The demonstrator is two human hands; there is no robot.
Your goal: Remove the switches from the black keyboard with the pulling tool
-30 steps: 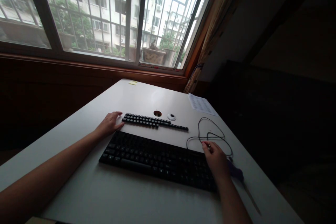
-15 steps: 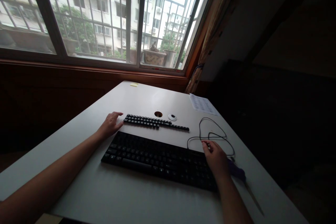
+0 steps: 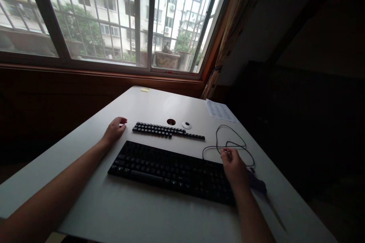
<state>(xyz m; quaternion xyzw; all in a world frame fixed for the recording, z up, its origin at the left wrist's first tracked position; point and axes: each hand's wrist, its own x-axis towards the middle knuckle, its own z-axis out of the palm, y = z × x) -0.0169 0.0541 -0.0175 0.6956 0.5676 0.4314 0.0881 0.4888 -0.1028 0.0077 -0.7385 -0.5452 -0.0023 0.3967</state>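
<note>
Moved the left hand (image 3: pixel 114 130) leftward since the earlier frame, from just beside the left end of the loose keys (image 3: pixel 156 129) to a visible gap away; shifted the right hand (image 3: pixel 235 169) only slightly toward the far side. Holds the left hand half curled above the left part of the table (image 3: pixel 137 209), with thumb and fingers a little parted and nothing visible between them. Holds the right hand with thumb and fingertips close together, as if pinching something small; cannot tell for certain in such dim light.

Has the loose keys to the right of the left hand, on the far side of the keyboard (image 3: pixel 165 169), stretched left to right along the long axis, slanted slightly nearer at the right end and roughly parallel to the keyboard. Shows several rows at the left, only a single row at the right.

Puts the left hand nearer to the loose keys, almost in line with their long axis. Puts the right hand at the right end of the keyboard, near and right of the keys; cannot tell touching from hovering. Shows the looped cable (image 3: pixel 211 146) just beyond the right hand, and a purple-handled tool (image 3: pixel 257 182) right of the wrist.
</note>
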